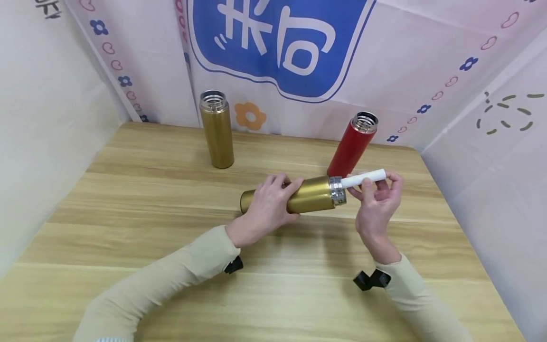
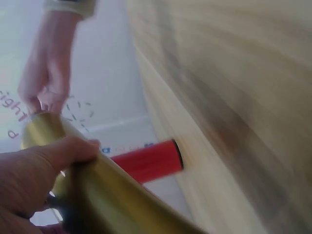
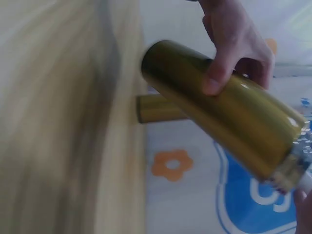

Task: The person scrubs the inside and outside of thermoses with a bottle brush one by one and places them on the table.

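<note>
- Left hand (image 1: pixel 268 205): curled round a gold flask (image 1: pixel 315 194).
- Right hand (image 1: pixel 380 207): pinches a white stick (image 1: pixel 372 176) at the flask's mouth (image 1: pixel 336 191); whether inside, hard to tell.

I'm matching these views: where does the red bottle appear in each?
Head: red bottle, right of centre, beyond the held gold bottle.
Left wrist: red bottle, below centre, partly hidden by the held gold bottle.
Right wrist: not in it.
Shared landmark: the held gold bottle, in all three.
</note>
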`<action>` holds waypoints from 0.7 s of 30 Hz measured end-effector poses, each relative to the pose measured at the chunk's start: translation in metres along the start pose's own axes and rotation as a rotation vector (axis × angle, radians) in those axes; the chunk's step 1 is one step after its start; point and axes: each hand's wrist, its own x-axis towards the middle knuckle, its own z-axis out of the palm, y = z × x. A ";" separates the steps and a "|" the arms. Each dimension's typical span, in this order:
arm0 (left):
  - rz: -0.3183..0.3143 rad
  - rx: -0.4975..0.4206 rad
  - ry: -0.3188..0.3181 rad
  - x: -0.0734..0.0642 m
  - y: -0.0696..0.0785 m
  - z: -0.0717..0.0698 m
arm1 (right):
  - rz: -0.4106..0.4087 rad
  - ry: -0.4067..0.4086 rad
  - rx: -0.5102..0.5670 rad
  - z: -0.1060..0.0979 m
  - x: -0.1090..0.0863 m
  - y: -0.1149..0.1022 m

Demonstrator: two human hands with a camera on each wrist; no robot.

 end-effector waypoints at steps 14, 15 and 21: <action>-0.022 -0.062 -0.068 -0.002 -0.005 -0.004 | 0.000 0.037 0.017 -0.005 0.001 -0.004; -0.034 -0.060 -0.074 -0.003 -0.007 -0.005 | -0.001 0.055 0.049 -0.007 0.004 -0.007; -0.056 -0.064 -0.069 -0.008 -0.018 -0.010 | -0.005 0.132 0.203 -0.019 0.023 -0.021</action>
